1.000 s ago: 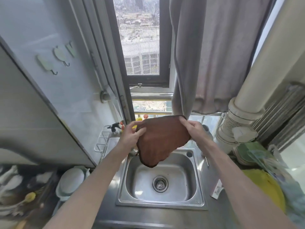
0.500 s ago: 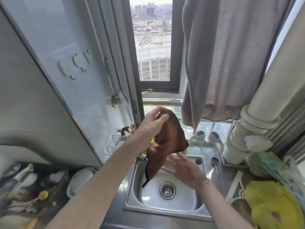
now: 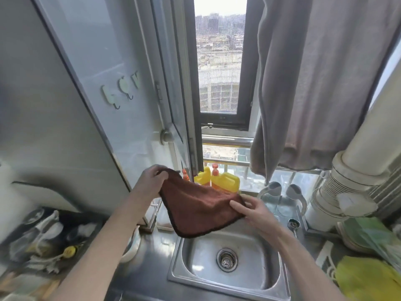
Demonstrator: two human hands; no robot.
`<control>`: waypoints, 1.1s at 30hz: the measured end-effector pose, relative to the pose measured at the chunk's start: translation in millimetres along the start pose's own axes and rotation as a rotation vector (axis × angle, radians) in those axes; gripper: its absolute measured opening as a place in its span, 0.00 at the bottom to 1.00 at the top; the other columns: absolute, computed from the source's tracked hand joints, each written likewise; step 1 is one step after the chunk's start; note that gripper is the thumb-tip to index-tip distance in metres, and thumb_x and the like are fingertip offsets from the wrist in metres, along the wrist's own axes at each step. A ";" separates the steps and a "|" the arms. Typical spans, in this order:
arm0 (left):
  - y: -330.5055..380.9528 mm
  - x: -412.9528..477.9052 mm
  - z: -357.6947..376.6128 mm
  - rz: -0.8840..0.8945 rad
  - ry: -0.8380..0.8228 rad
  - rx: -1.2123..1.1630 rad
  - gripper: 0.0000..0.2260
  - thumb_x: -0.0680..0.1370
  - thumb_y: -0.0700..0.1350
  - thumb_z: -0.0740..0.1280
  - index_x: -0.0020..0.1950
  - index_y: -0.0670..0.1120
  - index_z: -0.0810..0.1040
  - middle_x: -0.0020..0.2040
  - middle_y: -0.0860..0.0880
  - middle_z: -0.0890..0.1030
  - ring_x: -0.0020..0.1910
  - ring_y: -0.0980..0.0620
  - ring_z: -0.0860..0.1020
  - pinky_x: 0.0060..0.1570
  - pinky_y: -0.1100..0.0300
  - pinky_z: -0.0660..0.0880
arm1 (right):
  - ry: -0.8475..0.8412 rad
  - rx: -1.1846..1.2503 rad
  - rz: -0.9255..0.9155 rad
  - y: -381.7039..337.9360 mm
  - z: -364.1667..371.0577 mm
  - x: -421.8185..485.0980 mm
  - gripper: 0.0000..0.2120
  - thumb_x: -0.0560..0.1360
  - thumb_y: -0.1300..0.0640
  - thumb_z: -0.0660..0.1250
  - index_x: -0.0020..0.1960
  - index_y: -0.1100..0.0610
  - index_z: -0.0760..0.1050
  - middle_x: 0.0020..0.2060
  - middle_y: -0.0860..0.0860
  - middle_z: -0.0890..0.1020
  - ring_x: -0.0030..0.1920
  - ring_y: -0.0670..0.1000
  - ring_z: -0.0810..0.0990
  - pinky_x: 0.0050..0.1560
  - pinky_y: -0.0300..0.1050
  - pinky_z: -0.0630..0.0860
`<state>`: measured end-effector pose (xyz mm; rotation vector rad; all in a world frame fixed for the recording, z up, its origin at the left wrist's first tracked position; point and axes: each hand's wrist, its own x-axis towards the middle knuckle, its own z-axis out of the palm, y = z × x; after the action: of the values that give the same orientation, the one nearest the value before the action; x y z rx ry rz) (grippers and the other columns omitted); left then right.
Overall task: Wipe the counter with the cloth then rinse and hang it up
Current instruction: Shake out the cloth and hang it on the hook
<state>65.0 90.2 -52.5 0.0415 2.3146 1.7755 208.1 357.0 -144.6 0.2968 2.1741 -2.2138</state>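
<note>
A brown cloth [image 3: 195, 208] with a dark edge hangs spread out above the back left of the steel sink [image 3: 230, 281]. My left hand [image 3: 152, 178] grips its upper left corner, raised toward the wall. My right hand [image 3: 251, 210] pinches its right corner, lower and over the sink's back rim. Three pale wall hooks [image 3: 121, 90] are stuck on the tiled wall at upper left, well above my left hand. The steel counter [image 3: 152, 276] runs in front of and beside the sink.
Two yellow detergent bottles [image 3: 225, 181] stand on the sill behind the cloth. A grey towel [image 3: 314, 83] hangs at the right of the window. A white duct pipe [image 3: 347, 187] and bags fill the right side; dishes [image 3: 43, 235] crowd the left counter.
My right hand, which was open below the cloth, has taken hold of its right corner. The cloth went from dangling in my left hand to stretched between both hands.
</note>
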 end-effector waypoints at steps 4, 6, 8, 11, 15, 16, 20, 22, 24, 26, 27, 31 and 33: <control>-51.1 5.0 -11.9 -0.140 -0.064 0.186 0.10 0.79 0.34 0.64 0.51 0.49 0.74 0.54 0.41 0.77 0.39 0.49 0.76 0.37 0.56 0.74 | -0.285 -0.266 -0.169 -86.1 6.6 6.7 0.12 0.82 0.68 0.66 0.63 0.63 0.82 0.45 0.48 0.88 0.46 0.45 0.85 0.49 0.35 0.76; -65.3 0.3 -12.2 -0.081 -0.198 0.429 0.18 0.73 0.40 0.70 0.59 0.55 0.71 0.62 0.43 0.75 0.51 0.47 0.78 0.50 0.52 0.78 | -0.405 -0.504 -0.217 -116.8 17.2 24.9 0.11 0.82 0.64 0.68 0.62 0.60 0.84 0.50 0.55 0.87 0.50 0.55 0.84 0.53 0.45 0.77; -56.4 -9.4 -8.4 0.103 -0.283 0.425 0.28 0.68 0.48 0.73 0.65 0.62 0.69 0.69 0.47 0.71 0.65 0.46 0.75 0.62 0.50 0.75 | -0.481 -0.800 -0.248 -139.7 35.0 41.5 0.10 0.79 0.57 0.72 0.60 0.52 0.85 0.49 0.50 0.87 0.49 0.51 0.84 0.54 0.50 0.80; -21.9 -21.9 2.8 0.386 -0.418 0.347 0.26 0.76 0.48 0.74 0.73 0.58 0.72 0.68 0.58 0.77 0.68 0.52 0.75 0.66 0.52 0.73 | -0.518 -1.050 -0.273 -163.8 64.6 52.9 0.09 0.73 0.55 0.78 0.51 0.44 0.85 0.43 0.44 0.86 0.43 0.46 0.83 0.47 0.48 0.81; 4.4 -27.1 2.0 0.405 -0.427 0.197 0.18 0.78 0.33 0.70 0.58 0.55 0.81 0.48 0.65 0.85 0.51 0.67 0.82 0.52 0.70 0.76 | -0.423 -0.947 -0.261 -180.3 74.0 61.4 0.14 0.70 0.56 0.82 0.50 0.44 0.83 0.40 0.41 0.87 0.36 0.41 0.83 0.41 0.43 0.81; 4.3 -25.8 -1.7 0.371 -0.415 0.150 0.16 0.77 0.32 0.71 0.56 0.54 0.82 0.46 0.63 0.86 0.48 0.66 0.82 0.51 0.69 0.76 | -0.393 -0.894 -0.273 -181.4 72.8 64.2 0.13 0.70 0.57 0.82 0.49 0.45 0.82 0.40 0.44 0.88 0.35 0.43 0.83 0.41 0.50 0.83; 5.0 -18.6 -14.9 0.371 -0.327 0.009 0.07 0.79 0.39 0.70 0.55 0.44 0.85 0.47 0.47 0.86 0.47 0.53 0.83 0.51 0.61 0.78 | -0.302 -0.452 -0.297 -174.5 70.8 64.0 0.11 0.71 0.61 0.81 0.51 0.57 0.83 0.43 0.56 0.89 0.41 0.54 0.87 0.45 0.56 0.83; 6.5 -14.0 -21.5 0.359 -0.236 -0.045 0.06 0.80 0.40 0.69 0.55 0.44 0.85 0.47 0.47 0.86 0.47 0.52 0.83 0.50 0.58 0.78 | -0.229 -0.248 -0.329 -165.0 74.5 62.7 0.10 0.74 0.57 0.79 0.54 0.58 0.85 0.47 0.58 0.89 0.49 0.58 0.88 0.57 0.58 0.83; 5.8 -10.7 -28.1 0.376 -0.177 -0.047 0.08 0.80 0.37 0.67 0.52 0.44 0.85 0.47 0.46 0.86 0.48 0.50 0.84 0.51 0.54 0.80 | -0.140 -0.166 -0.360 -159.2 82.4 66.4 0.10 0.76 0.55 0.77 0.56 0.56 0.86 0.48 0.57 0.89 0.50 0.57 0.88 0.61 0.58 0.83; 6.5 -9.9 -34.7 0.400 -0.124 -0.055 0.10 0.80 0.34 0.64 0.52 0.43 0.85 0.47 0.46 0.86 0.47 0.52 0.85 0.48 0.58 0.81 | -0.177 -0.203 -0.349 -157.0 94.3 72.4 0.14 0.74 0.56 0.79 0.59 0.51 0.85 0.50 0.52 0.89 0.51 0.54 0.88 0.58 0.54 0.84; 6.2 -8.8 -38.7 0.400 -0.103 -0.071 0.10 0.80 0.35 0.64 0.52 0.43 0.85 0.46 0.47 0.87 0.46 0.54 0.85 0.46 0.62 0.80 | -0.226 -0.253 -0.341 -155.7 102.1 75.3 0.18 0.72 0.55 0.81 0.61 0.47 0.84 0.50 0.50 0.88 0.51 0.52 0.87 0.56 0.51 0.84; 4.1 -0.6 -52.8 0.407 -0.046 -0.094 0.08 0.82 0.44 0.67 0.51 0.45 0.86 0.44 0.46 0.86 0.42 0.54 0.84 0.42 0.61 0.79 | -0.206 -0.408 -0.415 -148.0 136.4 86.6 0.18 0.69 0.51 0.82 0.56 0.41 0.83 0.47 0.46 0.85 0.42 0.45 0.85 0.40 0.37 0.77; 2.9 3.0 -56.5 0.419 -0.017 -0.099 0.08 0.81 0.44 0.68 0.49 0.45 0.86 0.42 0.49 0.86 0.41 0.57 0.82 0.42 0.64 0.76 | -0.176 -0.397 -0.459 -148.8 150.6 91.4 0.11 0.73 0.52 0.80 0.54 0.45 0.85 0.45 0.46 0.86 0.40 0.45 0.84 0.38 0.39 0.79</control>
<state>50.8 37.7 -36.4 0.5603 2.3283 2.0620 78.2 221.9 -10.2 -0.4303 2.7032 -1.8085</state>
